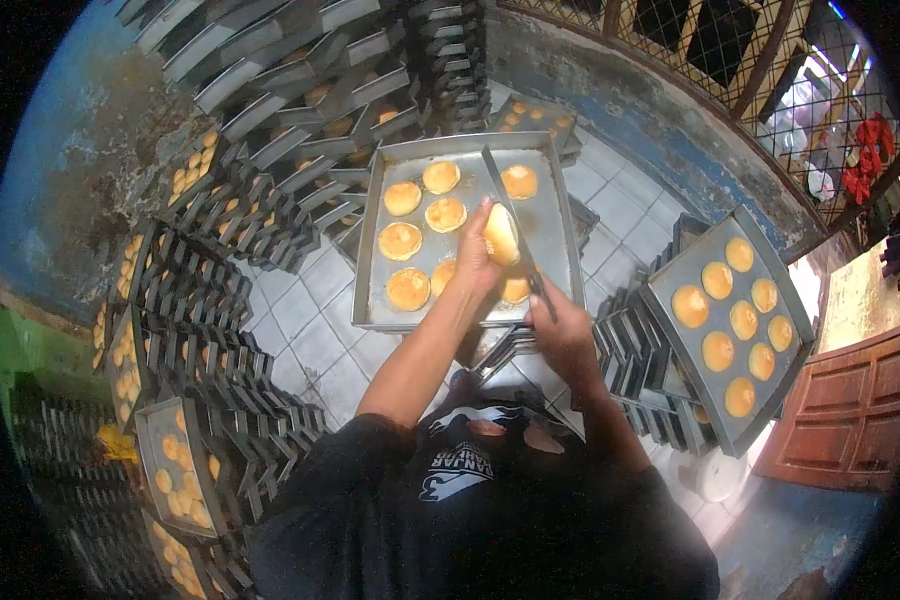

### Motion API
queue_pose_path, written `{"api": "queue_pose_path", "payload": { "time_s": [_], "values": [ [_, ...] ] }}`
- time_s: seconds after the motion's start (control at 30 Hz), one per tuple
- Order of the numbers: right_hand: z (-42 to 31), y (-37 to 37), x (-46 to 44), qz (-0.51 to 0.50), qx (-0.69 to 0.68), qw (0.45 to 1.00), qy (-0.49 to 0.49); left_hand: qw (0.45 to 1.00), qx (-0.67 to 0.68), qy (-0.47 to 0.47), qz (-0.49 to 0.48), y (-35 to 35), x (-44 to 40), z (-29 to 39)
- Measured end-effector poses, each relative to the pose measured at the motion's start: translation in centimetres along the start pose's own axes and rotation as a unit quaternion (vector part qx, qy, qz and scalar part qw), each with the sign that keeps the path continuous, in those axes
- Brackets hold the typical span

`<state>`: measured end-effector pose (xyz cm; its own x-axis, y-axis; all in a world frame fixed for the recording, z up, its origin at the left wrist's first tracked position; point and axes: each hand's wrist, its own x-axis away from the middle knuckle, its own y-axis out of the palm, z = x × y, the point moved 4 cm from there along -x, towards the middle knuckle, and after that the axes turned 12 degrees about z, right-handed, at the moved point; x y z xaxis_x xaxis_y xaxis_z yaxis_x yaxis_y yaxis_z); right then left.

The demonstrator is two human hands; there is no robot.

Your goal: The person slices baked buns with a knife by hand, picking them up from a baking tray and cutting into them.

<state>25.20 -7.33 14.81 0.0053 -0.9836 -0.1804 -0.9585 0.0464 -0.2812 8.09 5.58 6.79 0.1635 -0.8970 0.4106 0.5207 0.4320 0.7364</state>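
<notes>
the left hand [481,248] grips a round golden bun [501,235] above a metal baking tray [562,225]. the right hand [560,326] is closed around the handle of a long knife [499,183], its blade running along the bun's side; whether it has cut in, i cannot tell. more buns [400,241] sit in the tray, and stacked trays [660,280] stand to the right on the tiled floor [320,322].

At centre, the left hand [479,251] holds a golden bun [501,236] over a metal tray [460,147] of round buns [446,215], and the right hand [563,328] grips a long knife [511,200], its blade alongside the held bun. Stacked trays [260,400] fill the left; at right, a broad tray [675,272] of nine buns tops another stack [635,345].
</notes>
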Motion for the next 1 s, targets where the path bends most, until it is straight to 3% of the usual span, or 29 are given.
{"api": "queue_pose_path", "payload": {
  "time_s": [0.2, 0.3, 0.4, 0.5, 0.57, 0.67, 0.73, 0.83, 1.0],
  "values": [
    [1.4, -0.6, 2.0, -0.041, 0.04, 0.998, -0.004, 0.998, 0.057, -0.018, 0.004, 0.4, -0.3, 2.5],
    [1.5, -0.6, 1.8, -0.033, 0.05, 0.998, -0.004, 0.998, -0.04, 0.045, 0.014, -0.2, 0.7, 2.3],
    [0.7, -0.8, -0.5, -0.022, 0.018, 1.0, 0.007, 0.988, -0.118, 0.083, -0.058, -0.1, 0.7, 0.8],
    [-0.8, -1.1, -1.0, -0.059, 0.0, 0.998, 0.034, 0.993, -0.099, 0.065, -0.017, 0.2, 0.2, 1.5],
    [0.4, -1.6, 1.1, -0.062, 0.077, 0.995, -0.012, 0.998, -0.042, 0.043, -0.002, 0.6, 0.7, 3.3],
    [2.7, -1.5, 3.9, -0.068, 0.062, 0.996, -0.021, 0.998, 0.003, 0.055, 0.014, -1.5, -1.5, 4.4],
    [1.7, -0.7, 2.8, -0.075, 0.046, 0.995, 0.036, 0.999, 0.009, 0.031, 0.009, -1.5, -1.3, 3.0],
    [2.0, 0.9, -0.4, -0.032, 0.004, 0.999, -0.005, 0.998, 0.053, -0.018, 0.041, -0.7, -0.1, -0.5],
    [1.8, -0.3, 1.4, -0.057, 0.034, 0.998, -0.015, 0.993, 0.09, -0.037, 0.07, -0.2, -0.7, 1.3]
  ]
}}
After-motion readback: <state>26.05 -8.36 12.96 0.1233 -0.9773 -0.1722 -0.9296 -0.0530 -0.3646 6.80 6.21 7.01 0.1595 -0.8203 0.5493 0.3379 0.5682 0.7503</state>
